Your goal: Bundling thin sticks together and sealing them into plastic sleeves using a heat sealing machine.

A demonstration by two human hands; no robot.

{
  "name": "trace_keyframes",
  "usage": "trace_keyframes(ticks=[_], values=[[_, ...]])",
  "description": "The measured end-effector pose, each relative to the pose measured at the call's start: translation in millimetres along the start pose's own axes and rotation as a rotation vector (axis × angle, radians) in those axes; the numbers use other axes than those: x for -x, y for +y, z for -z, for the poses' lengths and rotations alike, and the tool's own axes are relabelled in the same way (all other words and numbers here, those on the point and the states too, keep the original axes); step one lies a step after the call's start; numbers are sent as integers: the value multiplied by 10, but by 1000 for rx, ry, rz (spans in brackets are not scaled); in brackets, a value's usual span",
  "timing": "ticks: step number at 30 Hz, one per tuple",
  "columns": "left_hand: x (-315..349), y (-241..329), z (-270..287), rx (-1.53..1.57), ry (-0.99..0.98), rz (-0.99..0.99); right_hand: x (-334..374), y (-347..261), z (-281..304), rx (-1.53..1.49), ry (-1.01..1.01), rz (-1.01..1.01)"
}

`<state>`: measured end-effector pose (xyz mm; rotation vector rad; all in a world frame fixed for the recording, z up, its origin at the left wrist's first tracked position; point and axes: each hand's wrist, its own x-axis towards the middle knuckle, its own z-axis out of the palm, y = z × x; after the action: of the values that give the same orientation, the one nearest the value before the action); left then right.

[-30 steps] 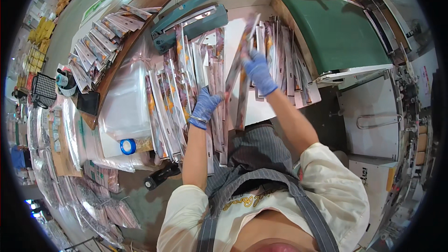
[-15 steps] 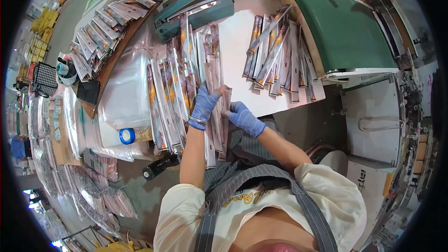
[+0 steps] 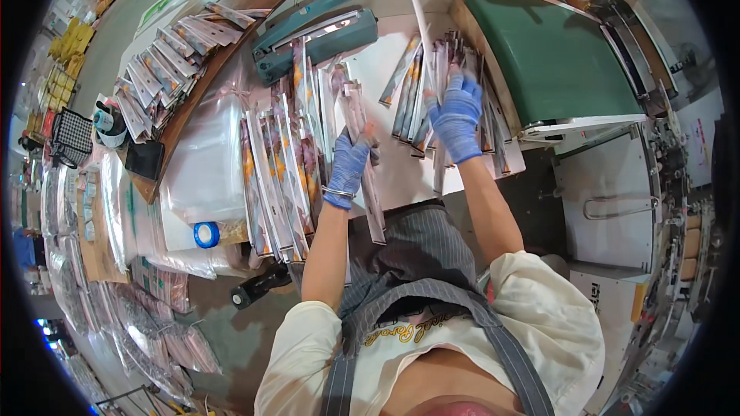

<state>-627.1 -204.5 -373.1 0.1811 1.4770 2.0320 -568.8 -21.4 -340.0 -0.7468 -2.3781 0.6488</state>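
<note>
Long, slim printed packets lie in two groups on the white tabletop. My left hand [image 3: 348,166], in a blue glove, is closed around a long narrow packet [image 3: 373,204] beside the left group of packets [image 3: 279,177]. That packet sticks out above and below the fist. My right hand [image 3: 458,119], also gloved in blue, is over the right group of packets [image 3: 407,112]. Its fingers, partly blurred, close on a slim packet [image 3: 439,173] whose lower end hangs below the hand. The hand hides part of the group.
A teal bar sealer [image 3: 316,42] stands behind the left packets. At the right is a green-topped surface [image 3: 547,54] with a wooden side. Clear plastic bags [image 3: 202,158], a blue tape roll [image 3: 206,235] and a wooden board [image 3: 189,100] with more packets beside it lie left.
My right hand has moved from beside my left hand, away and rightward, onto the right group. My left hand has shifted slightly right, with a packet in its grip.
</note>
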Motion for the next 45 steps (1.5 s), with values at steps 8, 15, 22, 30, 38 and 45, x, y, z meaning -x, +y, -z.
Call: trace_keyframes(ticks=[8,15,22,30,38,45], values=[[-144,-283,-152,-262,-78,-391,314,-558,-234,-481,-245,-97],[-69,-56,-248,-315,44,-271,212,-298,-418,-699,-40,-146],[-264,-383,-178,-412,105,-368,257,-425,-324,-599,-48,-162],[-212,-104,-358,-138,99,-176,37,-245,-339,-609,50,70],[-165,-69,-268,-133,156,-147,-886,63,144,120,288,227],[-117,-361,-341,270,68,-292,204,-484,-565,-434,-113,297]])
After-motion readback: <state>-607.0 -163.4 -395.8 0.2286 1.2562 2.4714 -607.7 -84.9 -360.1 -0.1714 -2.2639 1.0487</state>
